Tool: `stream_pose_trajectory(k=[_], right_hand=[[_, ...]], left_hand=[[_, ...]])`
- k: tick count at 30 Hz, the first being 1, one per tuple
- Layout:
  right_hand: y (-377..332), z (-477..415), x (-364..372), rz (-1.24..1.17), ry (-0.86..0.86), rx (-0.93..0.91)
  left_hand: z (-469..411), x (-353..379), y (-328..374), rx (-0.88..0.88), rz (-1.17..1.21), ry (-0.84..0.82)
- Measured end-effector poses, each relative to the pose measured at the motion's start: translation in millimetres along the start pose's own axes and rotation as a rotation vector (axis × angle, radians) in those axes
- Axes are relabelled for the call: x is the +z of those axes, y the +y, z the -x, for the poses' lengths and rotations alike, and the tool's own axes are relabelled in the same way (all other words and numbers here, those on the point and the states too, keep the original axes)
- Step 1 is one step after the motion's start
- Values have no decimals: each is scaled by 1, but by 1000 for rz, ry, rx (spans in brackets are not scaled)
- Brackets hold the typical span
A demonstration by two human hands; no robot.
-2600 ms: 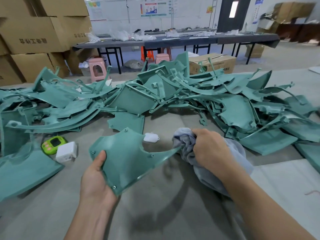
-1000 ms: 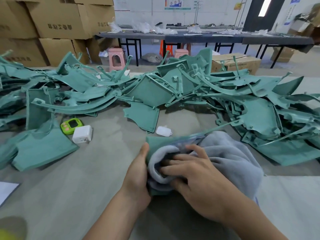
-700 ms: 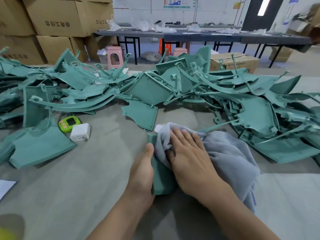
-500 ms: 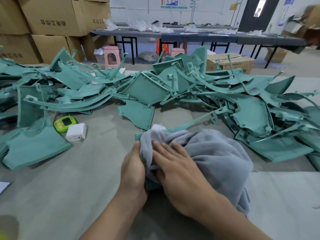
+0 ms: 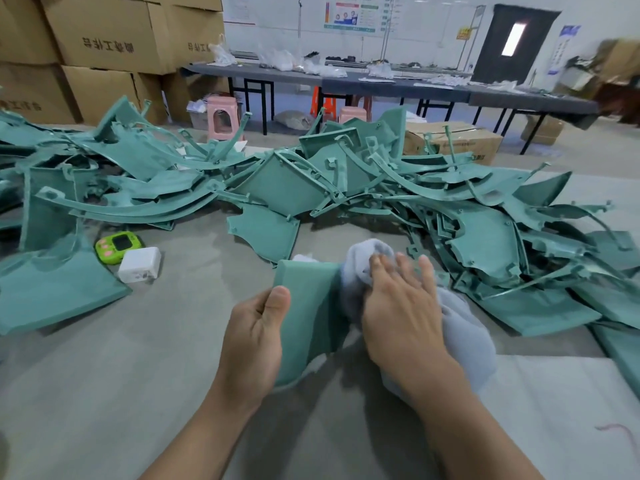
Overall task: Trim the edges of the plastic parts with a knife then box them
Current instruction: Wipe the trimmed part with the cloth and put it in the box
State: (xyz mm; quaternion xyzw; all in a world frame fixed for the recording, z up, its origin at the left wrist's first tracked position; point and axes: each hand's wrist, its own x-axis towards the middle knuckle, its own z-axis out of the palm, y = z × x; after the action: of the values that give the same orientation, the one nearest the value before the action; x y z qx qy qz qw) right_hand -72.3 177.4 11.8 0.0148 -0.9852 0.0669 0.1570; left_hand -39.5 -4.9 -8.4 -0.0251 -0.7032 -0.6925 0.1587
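Green panel point(image 5: 309, 308), long axis near-to-far

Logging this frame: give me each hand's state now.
Left hand: grips the green plastic part.
Right hand: open, fingers straight, pressing the grey cloth onto it.
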Motion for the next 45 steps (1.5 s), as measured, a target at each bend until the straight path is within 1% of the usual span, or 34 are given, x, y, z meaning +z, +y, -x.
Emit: stream_pose_trajectory(k=[2, 4, 7, 9, 13, 14, 15, 17, 18, 20, 21, 22, 24, 25, 26, 27, 28, 30, 32, 33, 35, 36, 38, 40, 42, 43, 45], right_hand=[[19, -6, -4, 67, -42, 109], [33, -8, -7, 108, -104, 167], [44, -10, -9, 81, -113, 230], [49, -12, -9, 57, -55, 269], [65, -12, -10, -122, 189, 388], [68, -12, -10, -143, 255, 403], [69, -10, -10, -167, 325, 416], [69, -7, -12, -218, 406, 450], [67, -6, -13, -233, 414, 454], [53, 0, -12, -226, 403, 404], [41, 3, -12, -238, 404, 331], [28, 8, -12, -273, 425, 221], [3, 18, -12, -384, 443, -17], [-7, 23, -12, -476, 398, -82], [-15, 28, -13, -615, 309, -97], [-24, 33, -15, -799, 182, -60], [-34, 38, -17, -1027, 49, 6], [-48, 43, -15, -1425, -165, 144], [-53, 44, -15, -1780, -331, 240], [-51, 43, -17, -1945, -385, 288], [-41, 41, -25, -2186, -450, 379], [-34, 42, -28, -2251, -470, 385], [-23, 39, -32, -2284, -510, 332], [-18, 34, -32, -2254, -512, 296], [-16, 29, -27, -2214, -464, 324], [-15, 28, -23, -2200, -441, 354], [-15, 26, -18, -2184, -418, 400]], left_hand=[[1, -4, 0, 22, -25, -22], [1, -7, -1, 21, -27, -45], [-4, -10, -1, -22, -3, -54], [-9, -14, 0, -92, 23, -8], [-18, -27, 2, -203, -33, 113], [-21, -32, 2, -262, 13, 187], [-26, -39, 3, -341, 106, 271], [-33, -53, 3, -486, 378, 387], [-35, -58, 3, -528, 510, 393], [-36, -60, 5, -575, 693, 337], [-36, -55, 5, -581, 724, 321], [-34, -50, 5, -565, 723, 333], [-29, -38, 6, -463, 614, 440], [-26, -32, 7, -363, 521, 489], [-21, -28, 9, -243, 410, 489], [-13, -22, 12, -122, 291, 439], [-5, -17, 12, -26, 182, 351], [9, -8, 9, 89, 36, 90], [16, -2, 8, 163, -111, -194], [17, -1, 7, 204, -162, -295], [17, -1, 10, 242, -207, -402], [17, -1, 12, 255, -245, -419], [17, 1, 11, 279, -377, -364], [16, 4, 9, 271, -489, -166], [11, 2, 6, 227, -514, 20], [8, -1, 5, 199, -498, 66], [2, -6, 2, 133, -467, 94]])
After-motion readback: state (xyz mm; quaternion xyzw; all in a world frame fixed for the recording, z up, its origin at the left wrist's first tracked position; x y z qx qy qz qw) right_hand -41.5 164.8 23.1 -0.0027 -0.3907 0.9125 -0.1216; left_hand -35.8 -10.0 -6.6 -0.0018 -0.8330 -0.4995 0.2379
